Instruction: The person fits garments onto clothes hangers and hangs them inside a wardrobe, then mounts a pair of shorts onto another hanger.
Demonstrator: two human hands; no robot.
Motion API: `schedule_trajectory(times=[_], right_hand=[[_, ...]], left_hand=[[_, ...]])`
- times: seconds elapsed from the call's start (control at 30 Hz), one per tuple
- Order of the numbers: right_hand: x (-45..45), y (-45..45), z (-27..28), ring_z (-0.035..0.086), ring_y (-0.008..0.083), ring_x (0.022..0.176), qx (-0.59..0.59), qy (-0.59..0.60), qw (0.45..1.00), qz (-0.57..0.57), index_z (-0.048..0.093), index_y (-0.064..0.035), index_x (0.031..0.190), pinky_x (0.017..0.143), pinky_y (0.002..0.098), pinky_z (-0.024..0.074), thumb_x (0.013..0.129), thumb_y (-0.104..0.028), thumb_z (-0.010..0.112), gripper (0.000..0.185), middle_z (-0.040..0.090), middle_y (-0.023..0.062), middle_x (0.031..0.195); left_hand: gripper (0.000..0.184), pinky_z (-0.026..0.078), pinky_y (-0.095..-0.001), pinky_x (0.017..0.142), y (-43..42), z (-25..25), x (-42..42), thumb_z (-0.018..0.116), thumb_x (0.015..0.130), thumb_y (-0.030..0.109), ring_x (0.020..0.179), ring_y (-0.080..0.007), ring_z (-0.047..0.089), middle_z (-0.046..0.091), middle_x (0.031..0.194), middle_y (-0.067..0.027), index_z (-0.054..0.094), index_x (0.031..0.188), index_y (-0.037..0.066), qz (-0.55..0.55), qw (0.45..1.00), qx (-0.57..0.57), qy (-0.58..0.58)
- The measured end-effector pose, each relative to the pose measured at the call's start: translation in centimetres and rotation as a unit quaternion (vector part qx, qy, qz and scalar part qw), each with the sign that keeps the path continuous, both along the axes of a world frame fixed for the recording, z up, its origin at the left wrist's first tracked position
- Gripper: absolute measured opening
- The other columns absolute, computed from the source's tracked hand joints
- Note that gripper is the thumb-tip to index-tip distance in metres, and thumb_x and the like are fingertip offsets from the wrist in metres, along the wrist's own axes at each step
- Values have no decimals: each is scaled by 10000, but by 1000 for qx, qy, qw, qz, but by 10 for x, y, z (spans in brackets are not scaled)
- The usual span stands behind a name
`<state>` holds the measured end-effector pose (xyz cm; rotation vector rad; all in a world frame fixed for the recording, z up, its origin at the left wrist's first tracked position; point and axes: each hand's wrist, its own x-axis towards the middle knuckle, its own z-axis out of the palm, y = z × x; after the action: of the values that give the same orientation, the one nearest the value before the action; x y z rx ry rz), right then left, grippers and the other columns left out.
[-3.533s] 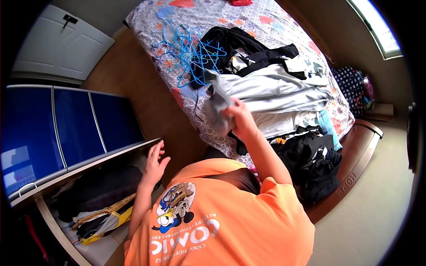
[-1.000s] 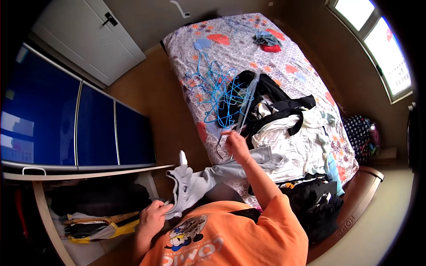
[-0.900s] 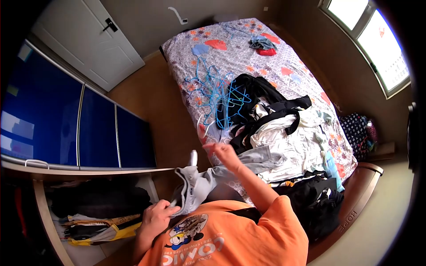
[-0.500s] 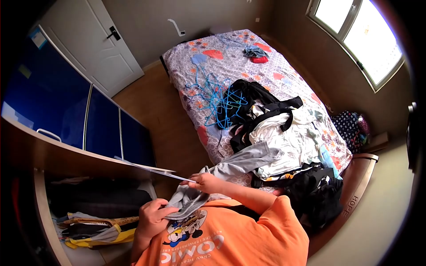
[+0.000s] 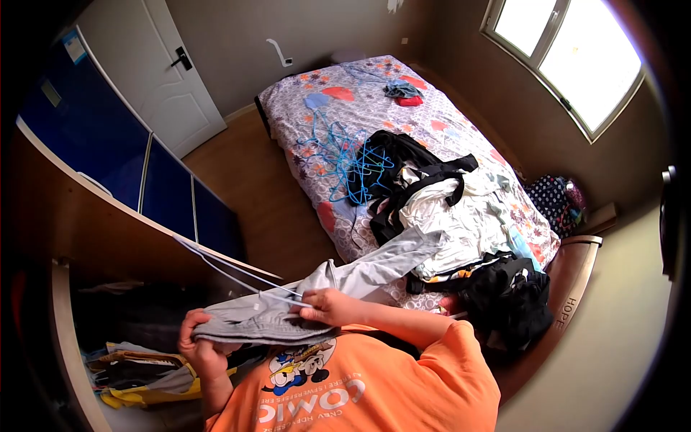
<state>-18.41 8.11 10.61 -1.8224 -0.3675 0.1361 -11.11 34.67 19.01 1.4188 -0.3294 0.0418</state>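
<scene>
Grey trousers (image 5: 367, 275) stretch from in front of my orange shirt to the clothes on the bed. My left hand (image 5: 203, 344) is closed on one end of their waistband, which is spread wide. My right hand (image 5: 331, 307) is closed around a thin pale clothes hanger (image 5: 237, 275), just above the other side of the waistband. The hanger tilts up to the left, over the trousers and towards the wardrobe edge. Whether my right fingers also pinch the cloth is hidden.
On the bed (image 5: 291, 122) lie tangled blue hangers (image 5: 353, 169), white clothes (image 5: 450, 216) and black clothes (image 5: 515, 302). To the left stands an open wardrobe (image 5: 108, 209) with folded clothes (image 5: 144, 378) inside. A wooden bed end (image 5: 568, 288) rises at right.
My left hand has moved left, pulling the bunched waistband out wide. The hanger in my right hand now shows two separate bars. The view has shifted slightly.
</scene>
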Motion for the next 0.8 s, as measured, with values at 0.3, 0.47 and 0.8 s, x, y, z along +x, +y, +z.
schedule_trajectory(times=[0.3, 0.47, 0.8], right_hand=[[-23, 24, 17, 563, 304, 987, 71, 23, 993, 88, 611, -27, 1095, 857, 363, 438, 885, -380, 569, 412, 578, 139, 1006], [-20, 31, 24, 573, 326, 915, -17, -1, 997, 79, 612, -6, 1022, 788, 358, 453, 878, -306, 597, 333, 582, 143, 979], [-8, 7, 38, 458, 146, 658, 94, -58, 986, -126, 494, 19, 754, 583, 295, 397, 904, -190, 586, 273, 445, 77, 747]], left_hand=[[358, 486, -318, 824, 41, 1, 4, 421, 636, -28, 890, -204, 582, 585, 947, -88, 607, 936, 30, 111, 986, -71, 98], [384, 482, -327, 845, 53, 2, 8, 460, 617, 2, 904, -209, 585, 582, 943, -96, 583, 980, 37, 114, 983, -73, 125], [537, 474, -301, 832, 77, -2, 14, 832, 592, 223, 912, -175, 581, 596, 1007, -90, 576, 1015, 12, -150, 977, -26, 151]])
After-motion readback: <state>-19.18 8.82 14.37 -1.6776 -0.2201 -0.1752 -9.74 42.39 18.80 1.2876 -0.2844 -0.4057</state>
